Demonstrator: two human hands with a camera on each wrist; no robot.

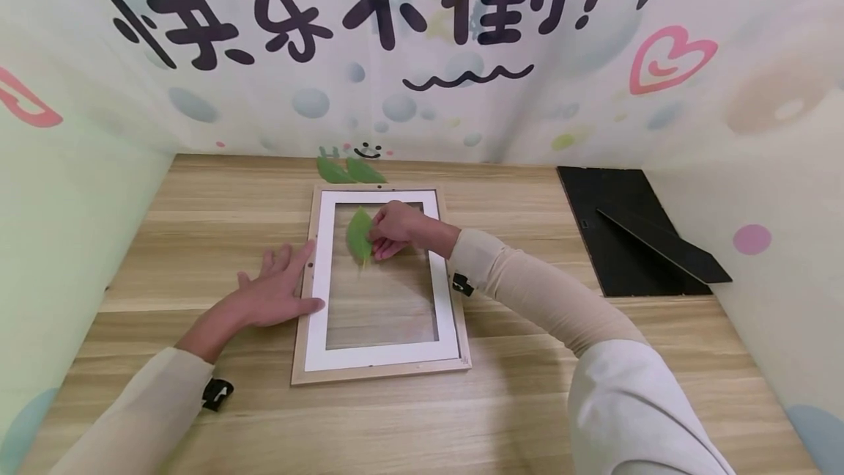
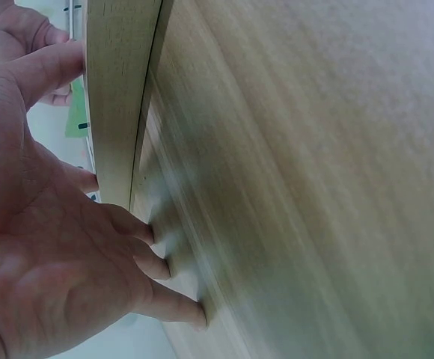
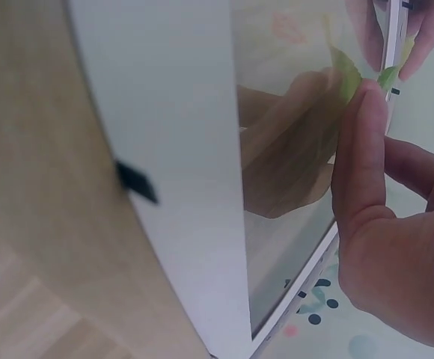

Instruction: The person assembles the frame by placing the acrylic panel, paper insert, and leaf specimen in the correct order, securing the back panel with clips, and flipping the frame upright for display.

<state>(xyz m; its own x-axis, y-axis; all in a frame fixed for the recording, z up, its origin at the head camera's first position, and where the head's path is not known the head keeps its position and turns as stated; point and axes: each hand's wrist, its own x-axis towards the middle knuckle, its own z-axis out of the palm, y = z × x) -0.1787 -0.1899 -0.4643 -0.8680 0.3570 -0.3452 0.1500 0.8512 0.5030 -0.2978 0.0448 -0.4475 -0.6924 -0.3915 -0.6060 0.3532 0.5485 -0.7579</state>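
Note:
A wooden picture frame (image 1: 382, 370) lies flat on the table, with a white mat (image 1: 448, 314) inside it around a clear pane (image 1: 382, 306). Over the pane's upper left part, my right hand (image 1: 398, 229) pinches a green leaf (image 1: 359, 235) by its right edge. The right wrist view shows that leaf (image 3: 387, 77) at the fingertips, with the hand mirrored in the pane. My left hand (image 1: 280, 295) rests at the frame's left side with spread fingers. In the left wrist view, some of its fingers (image 2: 178, 307) touch the tabletop and others lie against the frame.
Two more green leaves (image 1: 334, 170) lie behind the frame, near the back wall. At the right, a black backing board (image 1: 593, 240) with its stand leg (image 1: 666, 246) folded out lies on the table. Printed cloth walls (image 1: 264, 108) enclose the back and sides.

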